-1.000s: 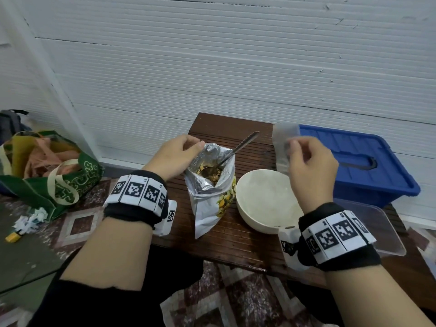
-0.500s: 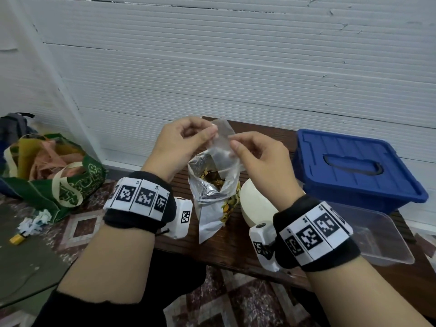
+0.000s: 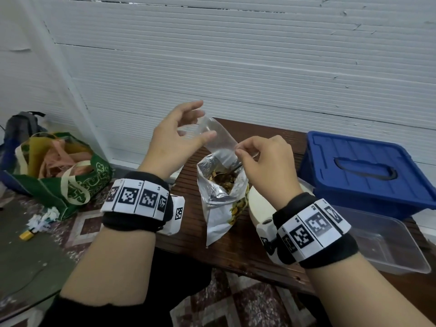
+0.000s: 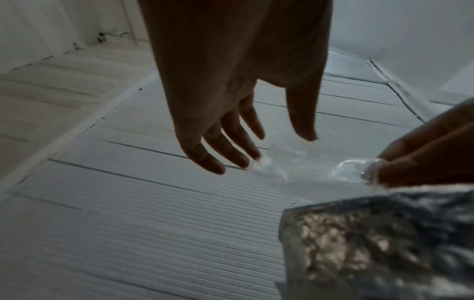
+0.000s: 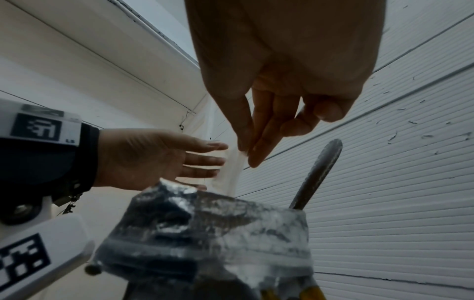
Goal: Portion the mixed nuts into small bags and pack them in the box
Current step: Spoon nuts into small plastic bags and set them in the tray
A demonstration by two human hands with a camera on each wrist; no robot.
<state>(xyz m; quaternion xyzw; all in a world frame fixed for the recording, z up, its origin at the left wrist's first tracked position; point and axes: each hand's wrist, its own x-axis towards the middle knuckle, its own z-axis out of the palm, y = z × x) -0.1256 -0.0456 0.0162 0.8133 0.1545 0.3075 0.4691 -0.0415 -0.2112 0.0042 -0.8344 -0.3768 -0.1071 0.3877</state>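
Observation:
A small clear bag [image 3: 218, 138] hangs over the open foil nut bag [image 3: 221, 197], which stands on the brown table [image 3: 236, 251]. My right hand [image 3: 238, 151] pinches the clear bag's right corner between thumb and fingers. My left hand [image 3: 198, 122] is open with its fingers spread, and its fingertips [image 4: 231, 160] touch the clear bag [image 4: 295, 168] at its left end. Mixed nuts [image 4: 359, 243] fill the foil bag, and a metal spoon [image 5: 320, 172] stands in it. The right wrist view shows the pinch on the clear bag [image 5: 234, 164].
A white bowl [image 3: 257, 208] sits right of the foil bag. Behind it stands a blue lidded box [image 3: 358, 171], with an open clear plastic container [image 3: 382, 244] in front of that. A green tote bag [image 3: 59, 175] lies on the floor at left. The white wall is close behind.
The right hand brought the clear bag from above the bowl to over the foil bag. The left hand left the foil bag's rim, pinched the clear bag, then let go and spread its fingers.

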